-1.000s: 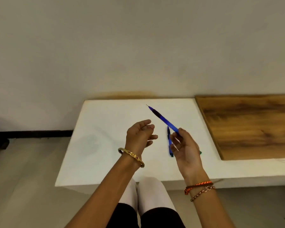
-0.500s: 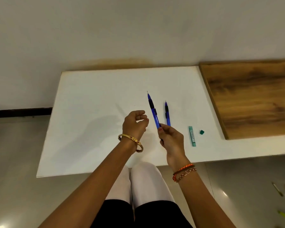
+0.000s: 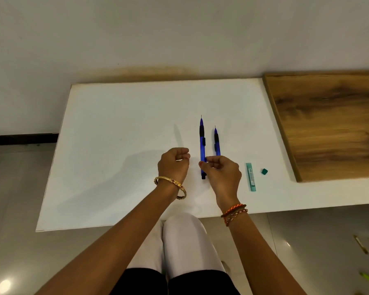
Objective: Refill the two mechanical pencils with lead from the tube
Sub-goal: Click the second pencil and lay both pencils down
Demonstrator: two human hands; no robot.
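Right hand (image 3: 221, 171): fingers pinch the near blue pencil (image 3: 202, 145), tip pointing away.
Left hand (image 3: 174, 162): curled loosely, holding nothing visible.
Second pencil (image 3: 216, 142): just beside the first, on the white counter (image 3: 115, 145).
Lead tube (image 3: 251, 176): flat, right of hands; green cap (image 3: 264, 171) beside it.

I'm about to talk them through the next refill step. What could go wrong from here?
1. The small green cap lies loose beside the lead tube; a sweeping right hand could knock it off the white table.
2. The tube appears uncapped, so a bump may spill lead.
3. The held pencil shows exposed lead that could snap.
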